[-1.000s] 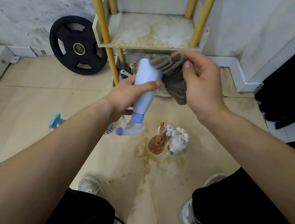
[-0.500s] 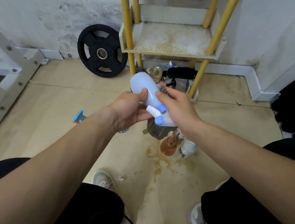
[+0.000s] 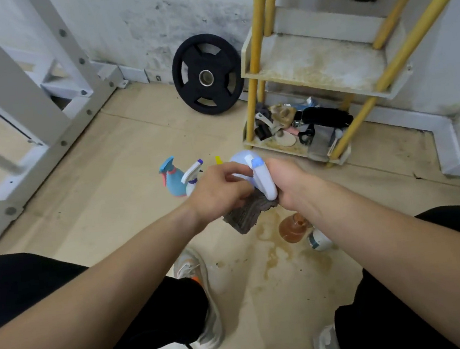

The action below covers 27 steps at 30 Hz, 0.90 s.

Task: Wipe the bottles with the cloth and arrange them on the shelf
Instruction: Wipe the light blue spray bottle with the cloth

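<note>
The spray bottle, held above the floor before the shelf, is now trigger-up, unlike a second ago, with the left hand curled round its body and the right hand gripping its neck and apparently the cloth hanging beneath, so wiping likely shifts to the head.

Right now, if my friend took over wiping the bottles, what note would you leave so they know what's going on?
Left hand: grips the pale blue spray bottle by its body.
Right hand: grips the same bottle at its nozzle end. The cloth hangs bunched under both hands; which hand pinches it is unclear.
On the floor: teal spray bottle, white spray bottle, amber bottle, small white bottle.
Done: nothing visibly placed on the shelf.
Left: finish wiping this one, shelve it, then wipe and shelve the rest.
</note>
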Motion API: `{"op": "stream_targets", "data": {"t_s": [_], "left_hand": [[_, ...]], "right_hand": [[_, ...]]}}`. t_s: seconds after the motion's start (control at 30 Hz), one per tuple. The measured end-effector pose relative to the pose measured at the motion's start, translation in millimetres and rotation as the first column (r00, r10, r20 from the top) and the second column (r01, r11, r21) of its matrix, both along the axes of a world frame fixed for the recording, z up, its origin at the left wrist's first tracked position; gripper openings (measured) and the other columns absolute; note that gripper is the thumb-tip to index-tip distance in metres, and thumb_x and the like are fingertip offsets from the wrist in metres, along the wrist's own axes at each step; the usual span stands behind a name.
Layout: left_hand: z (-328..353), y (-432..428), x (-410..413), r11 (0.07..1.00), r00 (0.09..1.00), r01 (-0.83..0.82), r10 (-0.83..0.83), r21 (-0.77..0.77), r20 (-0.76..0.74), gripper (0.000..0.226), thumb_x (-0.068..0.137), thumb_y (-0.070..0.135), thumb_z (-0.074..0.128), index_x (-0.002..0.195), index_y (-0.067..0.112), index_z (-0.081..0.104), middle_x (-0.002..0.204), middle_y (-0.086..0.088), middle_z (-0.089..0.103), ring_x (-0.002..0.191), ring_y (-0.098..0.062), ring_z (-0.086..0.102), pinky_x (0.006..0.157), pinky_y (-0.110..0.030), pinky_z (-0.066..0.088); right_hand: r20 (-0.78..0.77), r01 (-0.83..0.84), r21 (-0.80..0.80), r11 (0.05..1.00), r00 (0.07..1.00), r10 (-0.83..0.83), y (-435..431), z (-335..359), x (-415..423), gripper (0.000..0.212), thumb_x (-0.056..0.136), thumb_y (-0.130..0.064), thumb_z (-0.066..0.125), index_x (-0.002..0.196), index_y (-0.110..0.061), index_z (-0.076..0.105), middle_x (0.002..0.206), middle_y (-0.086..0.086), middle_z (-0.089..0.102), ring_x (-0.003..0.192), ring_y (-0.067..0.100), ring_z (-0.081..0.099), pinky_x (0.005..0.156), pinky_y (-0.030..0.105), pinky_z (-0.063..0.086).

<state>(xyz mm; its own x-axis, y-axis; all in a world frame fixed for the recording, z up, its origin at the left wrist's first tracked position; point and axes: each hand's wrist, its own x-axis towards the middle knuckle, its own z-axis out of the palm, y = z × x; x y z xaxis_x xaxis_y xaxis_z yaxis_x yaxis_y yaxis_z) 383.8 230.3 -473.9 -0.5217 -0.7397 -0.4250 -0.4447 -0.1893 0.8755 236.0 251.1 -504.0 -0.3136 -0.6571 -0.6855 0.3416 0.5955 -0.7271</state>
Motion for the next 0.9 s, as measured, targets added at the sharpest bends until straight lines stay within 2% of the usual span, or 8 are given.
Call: {"op": "stream_targets", "data": {"t_s": [0.07, 0.17, 0.37, 0.53, 0.63, 0.73, 0.8, 0.9], "left_hand": [[-12.4, 6.4, 4.6, 0.998, 0.999, -0.040, 0.042, 0.044, -0.029, 0.021, 0.089, 0.017, 0.073, 0.109, 0.014, 0.067, 0.097, -0.010, 0.076, 0.081, -0.016, 0.067, 0.077, -0.030, 0.057], [-38.2, 10.4, 11.7, 0.975, 0.981, -0.183, 0.190, 0.124, -0.047, 0.031, 0.086, 0.027, 0.079, 0.107, 0.010, 0.064, 0.087, -0.005, 0.071, 0.072, -0.013, 0.067, 0.067, -0.024, 0.055], [-88.8, -12.2, 34.4, 0.928, 0.946, -0.323, 0.322, 0.183, 0.036, 0.020, 0.091, 0.024, 0.074, 0.101, 0.006, 0.073, 0.093, -0.012, 0.073, 0.073, -0.020, 0.068, 0.062, -0.023, 0.058], [-135.0, -45.5, 51.0, 0.924, 0.908, -0.365, 0.326, 0.116, 0.262, 0.033, 0.064, 0.041, 0.071, 0.082, 0.013, 0.071, 0.092, -0.018, 0.074, 0.091, -0.037, 0.072, 0.086, -0.051, 0.060], [-157.5, -62.7, 55.5, 0.927, 0.880, -0.366, 0.318, 0.077, 0.353, 0.038, 0.057, 0.040, 0.069, 0.087, 0.016, 0.066, 0.086, -0.007, 0.071, 0.090, -0.032, 0.073, 0.084, -0.048, 0.061], [-177.4, -82.3, 65.0, 0.920, 0.835, -0.392, 0.352, 0.006, 0.422, 0.027, 0.074, 0.028, 0.075, 0.095, 0.014, 0.064, 0.087, -0.004, 0.065, 0.085, -0.028, 0.068, 0.075, -0.039, 0.059], [-190.5, -95.3, 73.3, 0.904, 0.803, -0.424, 0.402, -0.053, 0.439, 0.023, 0.079, 0.023, 0.073, 0.099, 0.014, 0.066, 0.085, -0.003, 0.065, 0.078, -0.023, 0.062, 0.065, -0.031, 0.053], [-202.9, -112.7, 84.0, 0.881, 0.767, -0.447, 0.465, -0.152, 0.442, 0.020, 0.083, 0.022, 0.070, 0.102, 0.016, 0.070, 0.090, -0.003, 0.067, 0.080, -0.024, 0.061, 0.068, -0.031, 0.050]], "right_hand": [[0.007, 0.027, 0.035, 0.999, 1.000, -0.027, -3.8, -10.8, 11.1, 0.020, 0.079, -0.015, 0.069, 0.092, -0.002, 0.076, 0.094, 0.016, 0.078, 0.089, 0.033, 0.076, 0.088, 0.046, 0.061], [0.010, 0.010, 0.109, 0.994, 1.000, -0.011, -12.1, -41.6, 30.6, 0.040, 0.063, -0.025, 0.064, 0.096, -0.008, 0.078, 0.091, 0.011, 0.079, 0.092, 0.032, 0.076, 0.090, 0.042, 0.060], [-0.006, -0.081, 0.225, 0.971, 0.996, 0.085, -20.9, -102.1, 56.4, 0.022, 0.076, -0.019, 0.070, 0.092, -0.003, 0.075, 0.093, 0.019, 0.076, 0.086, 0.037, 0.074, 0.077, 0.043, 0.061], [-0.103, -0.195, 0.250, 0.948, 0.969, 0.226, -26.3, -136.7, 66.2, 0.024, 0.075, -0.007, 0.079, 0.098, -0.001, 0.075, 0.095, 0.020, 0.076, 0.087, 0.038, 0.074, 0.086, 0.048, 0.062], [-0.191, -0.226, 0.286, 0.931, 0.939, 0.286, -34.1, -150.5, 66.3, 0.026, 0.079, -0.005, 0.075, 0.105, -0.001, 0.075, 0.097, 0.018, 0.075, 0.087, 0.034, 0.073, 0.083, 0.044, 0.062], [-0.255, -0.261, 0.315, 0.912, 0.903, 0.346, -43.2, -165.1, 64.4, 0.018, 0.085, -0.005, 0.070, 0.102, -0.002, 0.072, 0.093, 0.016, 0.071, 0.082, 0.031, 0.069, 0.072, 0.032, 0.054], [-0.276, -0.291, 0.321, 0.901, 0.881, 0.383, -50.6, -175.4, 64.5, 0.016, 0.086, -0.007, 0.068, 0.101, -0.004, 0.072, 0.095, 0.015, 0.072, 0.086, 0.033, 0.069, 0.077, 0.034, 0.057], [-0.289, -0.352, 0.309, 0.883, 0.850, 0.440, -62.2, -187.5, 69.3, 0.014, 0.086, -0.008, 0.066, 0.099, -0.007, 0.072, 0.098, 0.016, 0.073, 0.091, 0.035, 0.070, 0.088, 0.045, 0.060]]}}
